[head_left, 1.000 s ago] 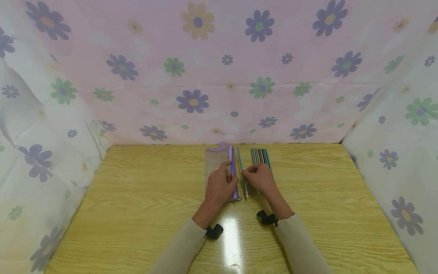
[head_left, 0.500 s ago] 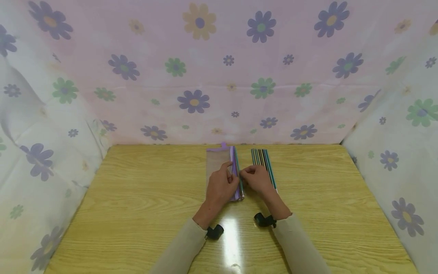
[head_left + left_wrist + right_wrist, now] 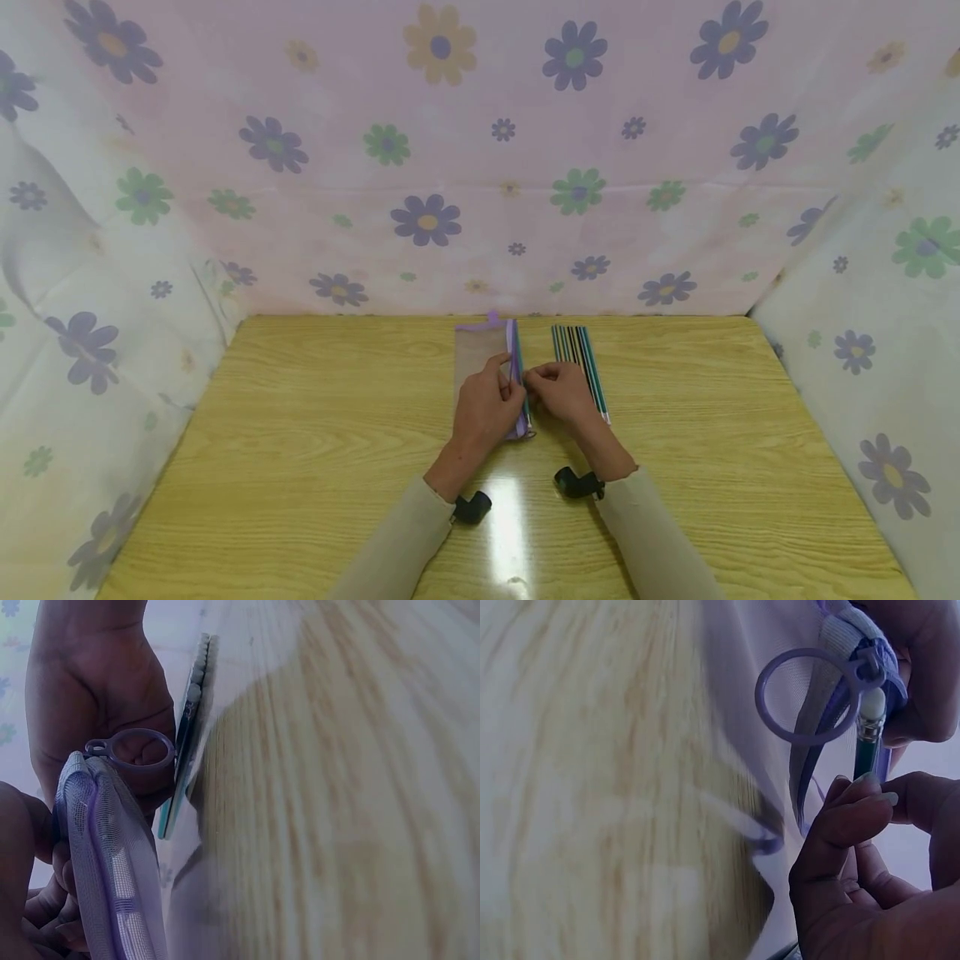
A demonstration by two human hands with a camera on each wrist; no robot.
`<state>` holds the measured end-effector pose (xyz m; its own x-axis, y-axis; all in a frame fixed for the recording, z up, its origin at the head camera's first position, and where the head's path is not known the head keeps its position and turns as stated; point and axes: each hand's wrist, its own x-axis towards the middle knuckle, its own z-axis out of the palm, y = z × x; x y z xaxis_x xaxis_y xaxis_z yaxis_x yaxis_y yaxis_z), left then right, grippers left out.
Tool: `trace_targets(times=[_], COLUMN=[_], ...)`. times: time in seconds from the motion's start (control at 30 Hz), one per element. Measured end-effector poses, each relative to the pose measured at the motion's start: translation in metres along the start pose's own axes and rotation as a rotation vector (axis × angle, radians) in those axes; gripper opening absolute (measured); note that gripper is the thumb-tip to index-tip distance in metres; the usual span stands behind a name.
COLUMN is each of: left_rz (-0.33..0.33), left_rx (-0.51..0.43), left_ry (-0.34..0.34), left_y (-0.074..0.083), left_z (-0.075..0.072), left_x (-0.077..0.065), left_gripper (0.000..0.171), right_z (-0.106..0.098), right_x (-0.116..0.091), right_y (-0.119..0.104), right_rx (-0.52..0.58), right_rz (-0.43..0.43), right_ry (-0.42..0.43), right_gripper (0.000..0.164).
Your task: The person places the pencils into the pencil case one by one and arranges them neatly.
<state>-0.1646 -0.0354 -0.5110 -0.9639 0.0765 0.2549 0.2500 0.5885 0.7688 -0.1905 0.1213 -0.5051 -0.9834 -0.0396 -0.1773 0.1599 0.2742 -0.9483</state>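
Observation:
A mesh zip pencil pouch [image 3: 477,340] with purple trim lies lengthwise on the table. My left hand [image 3: 483,404] grips its zipped edge, thumb and fingers at the opening. Just to the right, my right hand [image 3: 564,390] pinches a green pencil [image 3: 865,756] with a silver ferrule and white eraser. The pencil lies along the pouch's opening, eraser end toward me, close to the zip corner. From that corner hangs a purple ring pull [image 3: 760,697], in front of the pencil's end in the right wrist view. Part of the pencil is hidden by the pouch edge and fingers.
A row of several dark and green pencils [image 3: 572,340] lies on the table right of the pouch, partly under my right hand. The wooden table [image 3: 315,467] is bordered at the back and sides by flowered cloth [image 3: 465,275].
My right hand has moved slightly left, bringing the green pencil from beside the pouch to its zipped edge. The left hand keeps its grip on the pouch.

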Motion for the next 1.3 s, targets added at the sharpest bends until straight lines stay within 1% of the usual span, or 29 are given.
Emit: trace_targets(times=[0.17, 0.33, 0.57, 0.97, 1.1, 1.3], left_rz=[0.004, 0.007, 0.018, 0.03, 0.046, 0.065], left_rx=[0.004, 0.005, 0.002, 0.023, 0.03, 0.03], left_ry=[0.005, 0.011, 0.017, 0.037, 0.049, 0.069], left_y=[-0.0001, 0.0003, 0.0011, 0.0006, 0.0011, -0.0004], left_z=[0.0017, 0.0028, 0.0038, 0.0053, 0.005, 0.0055], left_x=[-0.0009, -0.002, -0.0032, -0.0052, -0.0061, -0.0069], left_gripper=[0.049, 0.05, 0.05, 0.05, 0.05, 0.048], right_z=[0.0017, 0.0037, 0.0066, 0.0068, 0.0048, -0.0022], right_x=[0.0004, 0.0005, -0.0011, -0.0034, -0.0052, -0.0076], right_y=[0.0021, 0.0045, 0.0042, 0.0065, 0.0054, 0.0033], right_rx=[0.009, -0.021, -0.032, -0.04, -0.039, -0.079], right_rz=[0.006, -0.015, -0.002, -0.019, -0.036, -0.076], right_ry=[0.011, 0.023, 0.025, 0.025, 0.019, 0.018], right_gripper=[0.022, 0.023, 0.022, 0.022, 0.023, 0.02])
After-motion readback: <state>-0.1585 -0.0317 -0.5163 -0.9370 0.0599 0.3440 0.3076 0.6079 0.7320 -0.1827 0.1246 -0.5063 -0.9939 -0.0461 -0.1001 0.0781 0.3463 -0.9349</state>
